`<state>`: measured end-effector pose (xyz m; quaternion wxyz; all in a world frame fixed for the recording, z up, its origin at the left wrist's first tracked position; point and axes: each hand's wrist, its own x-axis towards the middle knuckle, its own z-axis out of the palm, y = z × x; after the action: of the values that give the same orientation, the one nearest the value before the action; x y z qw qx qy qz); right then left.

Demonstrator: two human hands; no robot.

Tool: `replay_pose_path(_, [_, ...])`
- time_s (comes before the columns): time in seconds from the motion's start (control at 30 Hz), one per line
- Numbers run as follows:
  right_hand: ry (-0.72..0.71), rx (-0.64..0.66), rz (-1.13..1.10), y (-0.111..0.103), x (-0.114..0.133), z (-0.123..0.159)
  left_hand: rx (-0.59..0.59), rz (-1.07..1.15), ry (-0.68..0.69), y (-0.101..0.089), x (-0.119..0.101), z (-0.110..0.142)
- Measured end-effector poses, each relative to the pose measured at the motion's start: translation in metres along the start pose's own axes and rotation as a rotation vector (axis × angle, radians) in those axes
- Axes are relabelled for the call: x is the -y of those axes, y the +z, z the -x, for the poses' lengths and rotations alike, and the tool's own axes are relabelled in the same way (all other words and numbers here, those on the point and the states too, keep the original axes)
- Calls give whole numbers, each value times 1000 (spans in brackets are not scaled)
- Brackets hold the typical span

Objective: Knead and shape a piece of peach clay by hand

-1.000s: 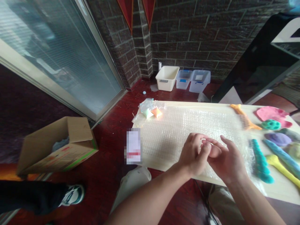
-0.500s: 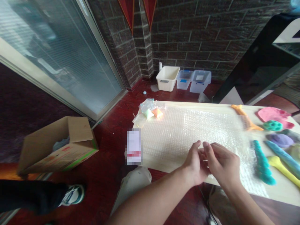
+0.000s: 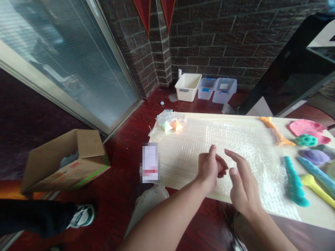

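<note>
Above the near edge of the bubble wrap [image 3: 188,150] my left hand [image 3: 210,169] has its thumb raised and its fingers curled inward. Whatever those fingers may hold is hidden. Facing it, a small gap away, is my right hand [image 3: 244,188], open with fingers stretched out and nothing visible in it. Right of my hands lies a lumpy teal clay piece [image 3: 295,183]. Farther right are a yellow bone-like clay piece [image 3: 318,188] and a long blue clay piece [image 3: 316,174].
An orange clay piece [image 3: 277,132], a pink one [image 3: 307,130], a green one [image 3: 305,140] and a purple one [image 3: 315,156] lie on the table's right. Small clay packets [image 3: 176,126] sit at the far left corner. A cardboard box [image 3: 65,164] and plastic bins [image 3: 188,89] stand on the floor.
My hands were close together, fingers meeting. They have drawn apart; the left moved left and upward, and the right has straightened its fingers.
</note>
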<state>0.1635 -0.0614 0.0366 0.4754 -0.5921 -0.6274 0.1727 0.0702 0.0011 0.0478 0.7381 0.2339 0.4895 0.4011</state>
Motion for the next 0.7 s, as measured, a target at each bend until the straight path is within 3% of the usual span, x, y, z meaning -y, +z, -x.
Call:
replay_pose_path(0.13, [494,-129,-564,0,-8,-8,47,-23,42,-1,-3,-5])
replay_pose_path(0.27, [783,-18,-895,6,-10,-10,68,-193,214,-6,-3,-2])
replay_pose_path(0.37, [830,105,-1002,10,-7,-8,158,-475,473,-10,0,10])
replay_pose_path(0.47, [823,129,-1010,9,-6,-10,319,-713,672,-9,8,23])
replay_pose_path(0.6, [801,25,-960,0,-11,-16,499,-824,778,-7,15,35])
replay_pose_path(0.7, [863,-71,-888,-8,-12,-21,522,-866,802,-8,8,38])
